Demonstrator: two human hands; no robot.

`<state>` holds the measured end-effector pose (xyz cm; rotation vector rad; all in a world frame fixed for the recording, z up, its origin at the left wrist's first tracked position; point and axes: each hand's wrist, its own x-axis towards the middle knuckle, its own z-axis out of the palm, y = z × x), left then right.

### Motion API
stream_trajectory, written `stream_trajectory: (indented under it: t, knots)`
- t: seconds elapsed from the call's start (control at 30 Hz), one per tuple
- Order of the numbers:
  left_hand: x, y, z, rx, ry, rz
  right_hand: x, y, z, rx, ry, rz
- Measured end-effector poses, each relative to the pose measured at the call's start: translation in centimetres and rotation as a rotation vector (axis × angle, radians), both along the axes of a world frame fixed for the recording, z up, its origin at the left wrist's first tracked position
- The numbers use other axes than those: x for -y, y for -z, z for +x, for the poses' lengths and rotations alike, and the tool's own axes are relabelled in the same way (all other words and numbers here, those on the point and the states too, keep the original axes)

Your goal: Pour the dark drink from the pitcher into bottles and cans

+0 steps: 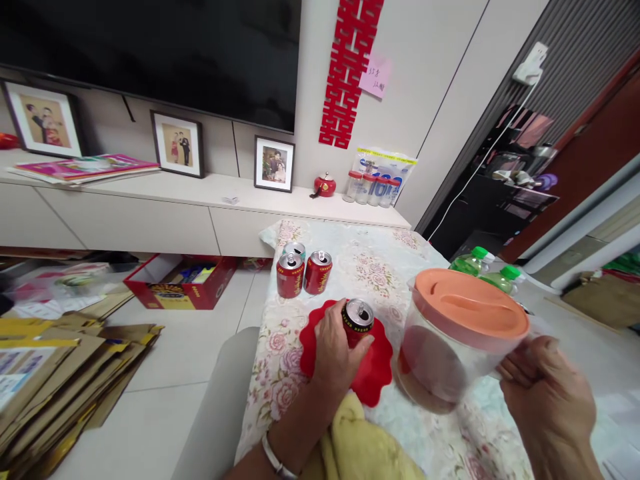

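Observation:
My left hand (333,350) is wrapped round an opened dark-topped can (359,315) over a red scalloped mat (373,377). On the right, my right hand (547,387) grips the side of a clear pitcher (435,360) with an orange lid (473,300); the pitcher is slightly blurred, and its handle is mostly hidden by the fingers. Two red cans, one on the left (290,277) and one on the right (318,273), stand behind the mat, with a teal-rimmed can (295,249) partly hidden behind them. A yellow cloth (375,447) lies at the near edge.
A flowered tablecloth (285,340) covers the table. Green-capped bottles (473,260) stand beyond the pitcher. Jars (369,189), a red pot (325,185) and framed photos line the cabinet. Flattened cardboard (65,373) and a red box (183,290) lie on the floor left.

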<state>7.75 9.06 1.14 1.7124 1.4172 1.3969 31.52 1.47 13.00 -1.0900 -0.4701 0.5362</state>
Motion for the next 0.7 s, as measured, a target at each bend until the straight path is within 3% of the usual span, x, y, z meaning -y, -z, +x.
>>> stream_trajectory:
  t: [0.33,0.53,0.7]
  knots:
    - [0.2,-1.2,-0.1,0.019,0.036,-0.101,0.3,-0.5,0.4,0.178,-0.138,-0.064]
    - [0.1,-1.1,0.0,0.004,0.039,-0.124,1.0,-2.4,-1.1,0.244,-0.172,-0.137]
    - [0.2,-1.1,0.1,-0.004,0.034,-0.132,1.3,-3.8,-1.9,0.278,-0.113,-0.220]
